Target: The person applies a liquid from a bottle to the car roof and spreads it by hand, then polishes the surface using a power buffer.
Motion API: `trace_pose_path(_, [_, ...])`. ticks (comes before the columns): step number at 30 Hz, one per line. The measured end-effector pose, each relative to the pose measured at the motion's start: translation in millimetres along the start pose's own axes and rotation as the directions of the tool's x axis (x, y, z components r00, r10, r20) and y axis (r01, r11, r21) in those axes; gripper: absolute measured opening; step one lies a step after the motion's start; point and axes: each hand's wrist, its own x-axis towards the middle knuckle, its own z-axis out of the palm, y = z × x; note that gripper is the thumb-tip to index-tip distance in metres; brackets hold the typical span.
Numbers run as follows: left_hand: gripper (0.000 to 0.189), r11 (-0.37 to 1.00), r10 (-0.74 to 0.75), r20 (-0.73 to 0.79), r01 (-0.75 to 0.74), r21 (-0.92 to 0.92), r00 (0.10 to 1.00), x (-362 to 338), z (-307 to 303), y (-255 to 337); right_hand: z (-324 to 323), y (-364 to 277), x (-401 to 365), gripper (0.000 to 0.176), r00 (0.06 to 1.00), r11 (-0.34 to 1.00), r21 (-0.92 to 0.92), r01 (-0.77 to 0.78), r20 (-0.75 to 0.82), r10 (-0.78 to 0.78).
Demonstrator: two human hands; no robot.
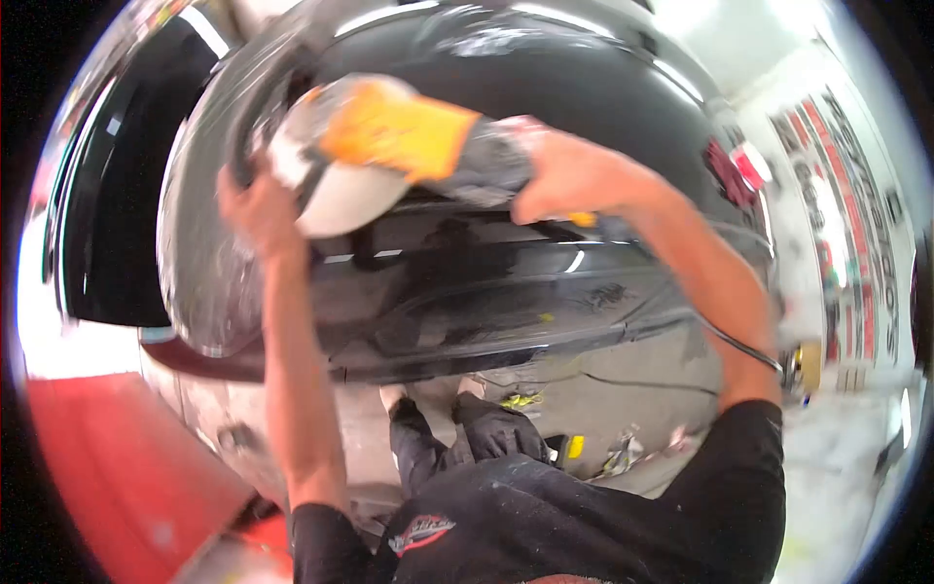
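Note:
An orange and grey power polisher [399, 131] with a pale round pad hangs over the dark, glossy car body [448, 263]. Around the black handle at the tool's front, my left hand [258, 204] is closed. My right hand [559, 175] grips the grey rear end of the polisher, with the fingers partly hidden behind it. The pad is tilted, and its lower edge shows near my left wrist. Whether the pad touches the car cannot be made out. The tool is blurred.
A cable [735, 346] runs by my right forearm. Clear plastic film [199, 263] covers part of the car at left. A red panel [126, 467] stands at lower left. Small items and another cord lie on the floor [584, 404]. A banner [846, 224] is at right.

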Motion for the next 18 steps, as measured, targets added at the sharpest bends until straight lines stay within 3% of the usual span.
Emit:
trace_pose_path(2, [0.02,0.987,0.078,0.049,-0.084,0.135,0.996,14,-3,-5,12,-6,-9,0.056,0.976,0.967,0.134,-0.218,0.032,0.216])
trace_pose_path(4, [0.019,0.99,0.045,0.161,-0.065,0.123,0.986,6,12,22,26,-8,-35,0.069,0.935,0.892,0.336,-0.303,-0.076,0.347])
trace_pose_path(7, [0.027,0.941,0.136,0.279,-0.212,0.263,0.951,-16,63,59,30,21,-74,0.079,0.93,0.785,0.572,-0.235,-0.102,0.353])
trace_pose_path(8, [0.029,0.938,0.069,0.323,-0.172,0.3,0.944,-19,74,67,35,20,-93,0.078,0.926,0.752,0.625,-0.21,-0.119,0.358])
trace_pose_path(10, [0.03,0.898,0.041,0.463,-0.236,0.371,0.885,-43,110,86,42,41,-129,0.078,0.902,0.685,0.706,-0.181,-0.158,0.401])
trace_pose_path(11, [0.03,0.838,0.277,0.498,-0.46,0.293,0.822,-53,132,83,47,55,-142,0.082,0.909,0.669,0.736,-0.103,-0.202,0.364])
trace_pose_path(12, [0.028,0.86,0.313,0.545,-0.475,0.184,0.778,-67,148,80,52,65,-160,0.082,0.884,0.661,0.745,-0.087,-0.248,0.396])
trace_pose_path(14, [0.028,0.867,0.256,0.604,-0.455,0.201,0.755,-96,190,80,51,71,-198,0.082,0.823,0.658,0.751,-0.047,-0.344,0.452])
trace_pose_path(15, [0.028,0.847,0.337,0.612,-0.515,0.135,0.715,-118,208,91,49,75,-213,0.08,0.783,0.662,0.748,-0.047,-0.384,0.49])
trace_pose_path(16, [0.037,0.867,0.202,0.668,-0.448,0.218,0.716,-136,226,103,48,80,-228,0.079,0.738,0.664,0.746,-0.05,-0.42,0.528])
trace_pose_path(17, [0.038,0.847,0.235,0.672,-0.487,0.212,0.702,-153,246,105,45,86,-243,0.078,0.687,0.664,0.746,-0.057,-0.453,0.568])
trace_pose_path(18, [0.036,0.793,0.377,0.664,-0.595,0.127,0.645,-151,281,70,43,89,-258,0.076,0.674,0.657,0.753,-0.026,-0.472,0.568])
